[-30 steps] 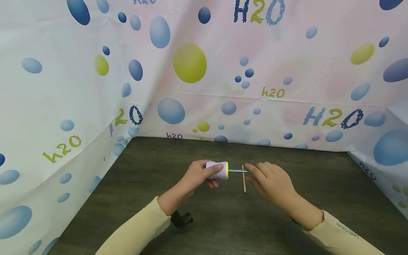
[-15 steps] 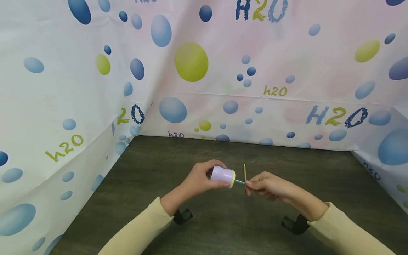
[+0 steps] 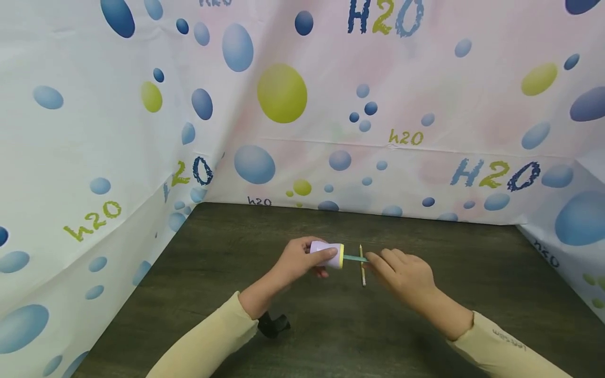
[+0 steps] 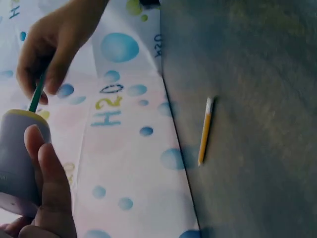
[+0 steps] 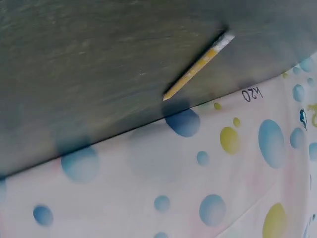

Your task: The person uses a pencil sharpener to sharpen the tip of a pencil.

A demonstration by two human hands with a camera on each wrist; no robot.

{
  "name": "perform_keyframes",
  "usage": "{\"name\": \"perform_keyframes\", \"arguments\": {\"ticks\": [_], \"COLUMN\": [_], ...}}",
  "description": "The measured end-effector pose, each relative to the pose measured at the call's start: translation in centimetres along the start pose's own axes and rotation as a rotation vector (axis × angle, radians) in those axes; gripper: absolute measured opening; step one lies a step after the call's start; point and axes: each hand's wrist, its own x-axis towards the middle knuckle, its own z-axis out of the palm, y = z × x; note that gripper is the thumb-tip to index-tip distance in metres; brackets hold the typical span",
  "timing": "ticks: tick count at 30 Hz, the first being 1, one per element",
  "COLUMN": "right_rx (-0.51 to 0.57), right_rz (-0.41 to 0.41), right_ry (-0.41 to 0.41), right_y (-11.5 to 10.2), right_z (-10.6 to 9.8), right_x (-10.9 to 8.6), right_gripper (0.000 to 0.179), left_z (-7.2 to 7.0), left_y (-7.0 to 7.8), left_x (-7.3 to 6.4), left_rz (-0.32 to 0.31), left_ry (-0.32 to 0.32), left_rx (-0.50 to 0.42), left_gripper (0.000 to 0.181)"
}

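My left hand (image 3: 295, 262) grips a lavender cylindrical pencil sharpener (image 3: 326, 254) with a yellow rim, held sideways above the table. From the yellow end of the sharpener sticks a thin green pencil (image 3: 353, 258), its inner tip hidden inside. My right hand (image 3: 404, 275) pinches the pencil's other end, back of the hand upward. In the left wrist view, the fingers wrap the sharpener (image 4: 20, 153), and the green pencil (image 4: 36, 94) runs up to the right hand (image 4: 59, 44). The right wrist view shows neither hand.
A yellow pencil (image 3: 363, 270) lies on the dark wooden table (image 3: 246, 231), just beyond and beneath the green one. Bubble-patterned sheets (image 3: 378, 178) hang behind the table and at its sides. A black wrist strap piece (image 3: 274, 325) shows under the left forearm.
The right hand turned over, palm side showing half a second ago, then rolled back knuckles up. The left hand and sharpener tilted slightly and levelled again. The yellow pencil stayed put.
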Motion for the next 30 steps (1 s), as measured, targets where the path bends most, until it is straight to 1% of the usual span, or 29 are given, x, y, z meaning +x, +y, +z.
{"name": "perform_keyframes", "arguments": {"ticks": [1, 2, 3, 4, 5, 6, 7, 8, 10, 11, 12, 13, 14, 15, 16, 17, 18, 19, 20, 21, 22, 23, 25, 28, 29, 30], "right_rx": [-0.008, -0.003, 0.019, 0.049, 0.096, 0.168, 0.278, 0.42, 0.772, 0.928, 1.048, 1.133, 1.175, 1.159, 1.077, 0.963, 0.807, 0.628, 0.459, 0.311, 0.208, 0.139, 0.07, 0.007, -0.001, 0.01], "right_rz": [-0.003, 0.007, 0.029, 0.06, 0.102, 0.16, 0.234, 0.32, 0.534, 0.662, 0.776, 0.854, 0.88, 0.847, 0.757, 0.639, 0.511, 0.396, 0.302, 0.231, 0.172, 0.124, 0.044, -0.059, -0.072, -0.065], "right_ry": [0.035, 0.051, 0.04, 0.012, -0.034, -0.113, -0.216, -0.346, -0.612, -0.73, -0.827, -0.896, -0.936, -0.938, -0.908, -0.848, -0.764, -0.666, -0.552, -0.442, -0.339, -0.26, -0.137, 0.026, 0.059, 0.074], "right_y": [0.0, -0.1, -0.1, -0.2, -0.3, -0.3, -0.3, -0.2, 0.2, 0.4, 0.6, 0.8, 0.9, 0.9, 0.7, 0.5, 0.3, 0.0, -0.1, -0.2, -0.3, -0.3, -0.1, 0.1, 0.1, 0.1], "right_z": [0.2, 0.4, 0.4, 0.5, 0.4, 0.3, 0.0, -0.2, -0.6, -0.7, -0.8, -0.9, -0.8, -0.9, -0.9, -0.8, -0.8, -0.8, -0.6, -0.5, -0.3, -0.1, 0.2, 0.6, 0.7, 0.7], "right_x": [-0.1, -0.1, -0.1, 0.0, 0.1, 0.2, 0.3, 0.5, 1.1, 1.3, 1.5, 1.7, 1.8, 1.8, 1.7, 1.6, 1.5, 1.3, 1.1, 0.9, 0.7, 0.6, 0.3, 0.4, 0.4, 0.5], "right_gripper": [0.041, 0.043, 0.045, 0.048, 0.051, 0.054, 0.055, 0.054, 0.052, 0.05, 0.045, 0.04, 0.037, 0.037, 0.041, 0.046, 0.05, 0.054, 0.057, 0.06, 0.06, 0.056, 0.045, 0.034, 0.034, 0.035], "left_z": [0.1, 0.2, 0.3, 0.4, 0.4, 0.3, 0.2, 0.1, -0.2, -0.4, -0.5, -0.7, -0.8, -1.0, -1.0, -1.1, -1.2, -1.2, -1.2, -1.2, -1.3, -1.3, -1.3, -1.1, -0.9, -0.8], "left_y": [-0.1, -0.1, -0.2, -0.4, -0.5, -0.7, -0.8, -1.0, -1.2, -1.4, -1.5, -1.6, -1.6, -1.6, -1.6, -1.6, -1.6, -1.5, -1.4, -1.3, -1.1, -1.0, -0.7, -0.2, -0.1, 0.0], "left_x": [0.0, -0.1, -0.1, -0.2, -0.2, -0.2, -0.2, -0.2, -0.3, -0.2, -0.2, -0.2, -0.2, -0.1, -0.1, 0.0, 0.1, 0.1, 0.2, 0.2, 0.2, 0.3, 0.2, 0.0, -0.1, -0.2], "left_rz": [-0.002, 0.003, 0.007, 0.025, 0.05, 0.081, 0.119, 0.162, 0.245, 0.279, 0.305, 0.317, 0.309, 0.289, 0.254, 0.212, 0.169, 0.124, 0.082, 0.048, 0.018, -0.007, -0.05, -0.089, -0.091, -0.088], "left_ry": [-0.012, -0.016, -0.013, -0.002, 0.013, 0.029, 0.045, 0.057, 0.062, 0.054, 0.046, 0.036, 0.027, 0.022, 0.022, 0.027, 0.03, 0.03, 0.028, 0.027, 0.023, 0.016, -0.006, -0.038, -0.048, -0.053], "left_rx": [-0.008, -0.005, 0.0, 0.021, 0.056, 0.101, 0.155, 0.217, 0.342, 0.387, 0.419, 0.441, 0.448, 0.442, 0.421, 0.388, 0.346, 0.292, 0.231, 0.171, 0.115, 0.064, -0.018, -0.054, -0.053, -0.048], "left_gripper": [0.041, 0.041, 0.04, 0.039, 0.039, 0.038, 0.039, 0.039, 0.04, 0.04, 0.041, 0.04, 0.04, 0.04, 0.04, 0.04, 0.04, 0.041, 0.042, 0.043, 0.043, 0.044, 0.044, 0.043, 0.043, 0.042]}}
